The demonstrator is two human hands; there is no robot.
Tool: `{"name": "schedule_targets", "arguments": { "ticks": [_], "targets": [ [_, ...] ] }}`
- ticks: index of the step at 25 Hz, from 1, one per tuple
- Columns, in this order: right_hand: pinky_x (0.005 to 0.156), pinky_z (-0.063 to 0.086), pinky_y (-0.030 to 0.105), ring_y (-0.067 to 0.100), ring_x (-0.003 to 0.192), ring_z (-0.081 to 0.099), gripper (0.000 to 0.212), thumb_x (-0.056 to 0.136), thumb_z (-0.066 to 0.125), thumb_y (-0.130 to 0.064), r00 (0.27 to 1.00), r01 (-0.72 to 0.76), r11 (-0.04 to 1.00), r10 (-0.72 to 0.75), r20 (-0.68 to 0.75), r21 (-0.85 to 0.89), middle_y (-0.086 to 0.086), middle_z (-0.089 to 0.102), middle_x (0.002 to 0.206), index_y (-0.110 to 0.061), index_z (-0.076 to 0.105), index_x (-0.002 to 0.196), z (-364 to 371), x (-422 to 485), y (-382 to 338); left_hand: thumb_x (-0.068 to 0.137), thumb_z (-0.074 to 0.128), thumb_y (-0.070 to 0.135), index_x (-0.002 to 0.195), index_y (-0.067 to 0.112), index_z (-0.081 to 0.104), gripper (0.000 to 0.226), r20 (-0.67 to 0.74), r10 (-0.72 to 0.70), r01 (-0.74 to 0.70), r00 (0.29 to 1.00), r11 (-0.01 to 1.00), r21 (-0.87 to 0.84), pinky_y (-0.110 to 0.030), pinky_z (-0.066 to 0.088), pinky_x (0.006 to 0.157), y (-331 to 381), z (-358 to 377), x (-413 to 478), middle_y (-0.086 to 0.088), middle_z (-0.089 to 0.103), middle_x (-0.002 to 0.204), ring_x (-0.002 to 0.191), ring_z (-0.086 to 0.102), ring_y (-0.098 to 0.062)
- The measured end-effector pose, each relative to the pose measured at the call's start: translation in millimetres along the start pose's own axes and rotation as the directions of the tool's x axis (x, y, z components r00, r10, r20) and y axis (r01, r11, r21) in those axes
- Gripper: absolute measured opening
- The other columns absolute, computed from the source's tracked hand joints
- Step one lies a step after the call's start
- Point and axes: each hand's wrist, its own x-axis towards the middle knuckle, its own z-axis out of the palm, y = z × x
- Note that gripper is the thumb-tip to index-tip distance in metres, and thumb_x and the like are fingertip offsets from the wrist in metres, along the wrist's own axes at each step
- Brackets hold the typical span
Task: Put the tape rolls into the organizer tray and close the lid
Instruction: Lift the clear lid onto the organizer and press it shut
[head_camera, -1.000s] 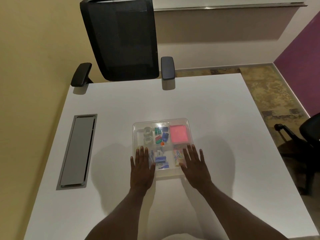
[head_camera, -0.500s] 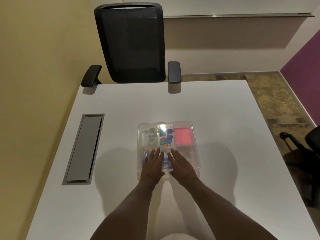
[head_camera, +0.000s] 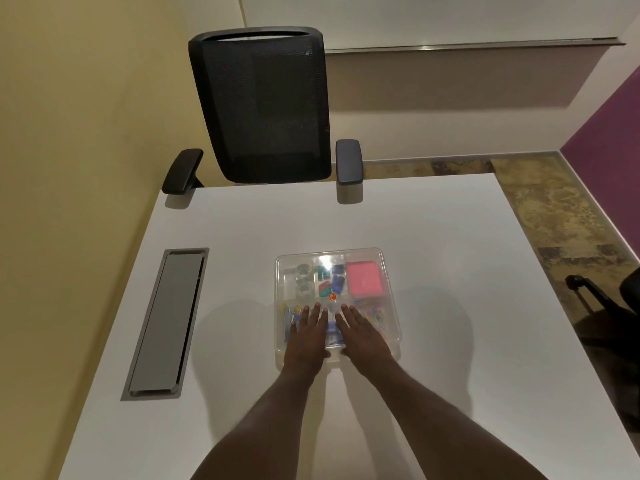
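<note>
A clear plastic organizer tray [head_camera: 389, 271] sits mid-table with its transparent lid [head_camera: 294, 261] lying down over it. Two clear tape rolls [head_camera: 304, 281] show through the lid in the back-left compartment. Beside them are green and blue clips and a pink pad [head_camera: 365, 281]. My left hand [head_camera: 308, 336] and my right hand [head_camera: 362, 336] lie flat, palms down, side by side on the near part of the lid, fingers extended and holding nothing. They hide the front middle compartments.
The white table [head_camera: 433, 230] carries a grey cable hatch [head_camera: 166, 323] on the left. A black mesh office chair [head_camera: 263, 109] stands at the far edge. Another dark chair [head_camera: 623, 296] is off the right side. A yellow wall runs along the left.
My hands slid inward from the tray's front corners to its middle and now rest close together on the lid. The camera view tilted up slightly.
</note>
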Motion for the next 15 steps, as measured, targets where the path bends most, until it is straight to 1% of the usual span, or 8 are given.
{"name": "schedule_targets", "arguments": {
  "ticks": [3,10,15],
  "targets": [
    [0.130,0.004,0.041,0.025,0.159,0.001,0.070,0.107,0.043,-0.036,1.000,-0.003,1.000,0.003,-0.010,0.013,0.004,0.001,0.171,-0.019,0.004,0.162,-5,18,5,0.101,0.062,0.038,0.166,0.020,0.003,0.090,-0.002,-0.002,0.002,1.000,1.000,-0.013,-0.047,0.003,0.133,-4,-7,16,-0.004,-0.005,0.175,0.162,-0.007,-0.028],
    [0.130,0.006,0.042,0.027,0.158,0.002,0.070,0.107,0.045,-0.032,1.000,-0.001,1.000,0.002,-0.021,0.010,0.007,0.002,0.171,-0.017,0.005,0.162,-15,50,15,0.099,0.066,0.036,0.166,0.020,0.005,0.093,-0.008,0.012,-0.012,1.000,1.000,0.005,-0.047,0.006,0.133,-12,-20,54,-0.004,-0.004,0.176,0.163,-0.004,-0.028],
    [0.130,0.007,0.042,0.027,0.158,0.002,0.071,0.107,0.045,-0.035,1.000,0.000,1.000,0.000,-0.014,-0.001,0.006,0.001,0.171,-0.017,0.005,0.162,-20,58,19,0.098,0.067,0.038,0.166,0.021,0.007,0.093,-0.024,0.025,-0.025,0.999,1.000,-0.002,-0.047,0.005,0.133,-16,-25,64,-0.003,-0.002,0.176,0.163,-0.003,-0.028]
  ]
}}
